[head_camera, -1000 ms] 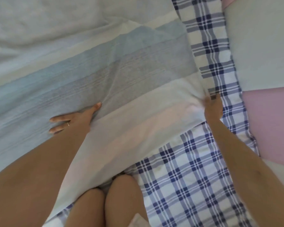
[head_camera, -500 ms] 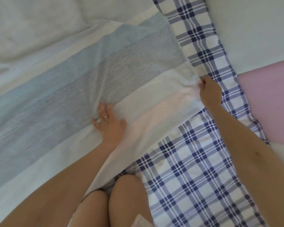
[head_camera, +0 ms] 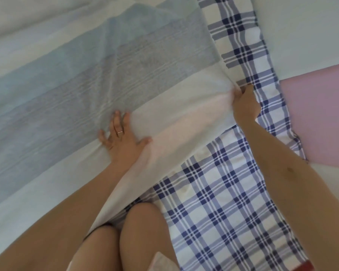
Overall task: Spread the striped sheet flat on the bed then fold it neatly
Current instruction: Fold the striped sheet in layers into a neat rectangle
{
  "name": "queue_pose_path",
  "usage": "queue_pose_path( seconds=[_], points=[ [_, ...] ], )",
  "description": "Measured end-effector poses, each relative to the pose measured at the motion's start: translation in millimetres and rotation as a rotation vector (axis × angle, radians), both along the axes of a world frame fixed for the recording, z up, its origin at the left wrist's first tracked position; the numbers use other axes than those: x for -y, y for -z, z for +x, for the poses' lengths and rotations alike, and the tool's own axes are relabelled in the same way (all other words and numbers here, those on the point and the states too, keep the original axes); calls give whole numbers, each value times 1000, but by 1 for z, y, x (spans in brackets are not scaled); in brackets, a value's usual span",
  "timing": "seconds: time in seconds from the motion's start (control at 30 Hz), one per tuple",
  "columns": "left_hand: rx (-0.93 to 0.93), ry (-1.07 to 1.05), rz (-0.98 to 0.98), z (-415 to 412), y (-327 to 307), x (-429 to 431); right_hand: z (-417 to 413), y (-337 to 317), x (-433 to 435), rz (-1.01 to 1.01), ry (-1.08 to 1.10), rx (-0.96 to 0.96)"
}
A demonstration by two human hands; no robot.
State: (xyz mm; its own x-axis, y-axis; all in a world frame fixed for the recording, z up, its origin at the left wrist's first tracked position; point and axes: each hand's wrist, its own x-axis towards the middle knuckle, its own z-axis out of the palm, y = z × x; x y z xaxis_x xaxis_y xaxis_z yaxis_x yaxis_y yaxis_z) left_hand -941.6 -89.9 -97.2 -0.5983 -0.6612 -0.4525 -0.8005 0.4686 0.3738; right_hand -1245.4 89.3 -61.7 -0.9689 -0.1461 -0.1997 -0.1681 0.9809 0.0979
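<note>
Head view, looking down over the person's knees (head_camera: pixel 123 237) onto the bed. The striped sheet (head_camera: pixel 82 90), banded in pale blue, grey and white, lies across the left and centre of the view, on top of a blue-and-white plaid bedcover (head_camera: pixel 229 202) that shows bare to the right and below. The left hand (head_camera: pixel 121 138) rests palm down on the sheet where the grey band meets the white band, fingers straight and spread wide, with a ring (head_camera: pixel 120 132) on one finger; the cloth gathers in a few small wrinkles at its fingertips. The right hand (head_camera: pixel 244 103) is at the sheet's right edge, fingers curled around the cloth there, so that the white band bunches into short creases beside the knuckles; the hand lies just over the plaid cover. The near edge of the sheet runs diagonally from this hand down toward the knees. Beyond the plaid cover's right border, the floor shows a pale panel (head_camera: pixel 305 32) and a pink panel (head_camera: pixel 321 114) side by side.
</note>
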Motion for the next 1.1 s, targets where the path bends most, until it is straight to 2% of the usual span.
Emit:
queue_pose_path(
  seconds=[0.13, 0.27, 0.37, 0.5, 0.57, 0.6, 0.67, 0.7, 0.77, 0.83, 0.87, 0.93, 0.97, 1.0, 1.03, 1.07, 1.1],
  points=[
    [-97, -52, -217, 14, -2, 37, 20, 6, 3, -232, 20, -23],
    [-75, 106, -204, 14, -2, 65, 28, 10, -7, -175, 3, 43],
    [-41, 211, -232, 8, -1, 71, 27, 7, -12, -234, 64, 94],
    [-107, 193, -379, 13, -4, 75, 24, -3, -6, -270, 133, 163],
    [-101, 174, -346, 14, -4, 73, 25, -2, -2, -253, 151, 130],
    [-85, 165, -323, 14, -4, 72, 27, 1, -1, -183, 129, 82],
    [-91, 174, -333, 17, -4, 66, 38, 9, 3, 5, 16, -52],
    [-128, 214, -361, 20, -3, 61, 47, 11, 10, 25, -85, -119],
    [-270, 388, -399, 34, -1, 45, 77, 15, 24, -113, -409, -201],
    [-349, 649, -398, 59, 6, 33, 122, 23, 40, -267, -919, -109],
    [-340, 779, -380, 71, 11, 30, 142, 27, 46, -255, -1224, -21],
    [-265, 943, -359, 97, 22, 50, 168, 40, 67, -85, -1786, 189],
    [-223, 955, -370, 103, 27, 71, 167, 47, 88, 16, -1951, 251],
    [-172, 928, -389, 106, 31, 97, 159, 49, 116, 94, -1998, 269],
    [-122, 841, -398, 104, 33, 122, 147, 50, 142, 108, -1927, 234],
    [-46, 688, -408, 100, 30, 158, 130, 51, 184, 81, -1763, 177],
    [22, 493, -408, 95, 26, 192, 111, 47, 224, 89, -1507, 163]
  ],
)
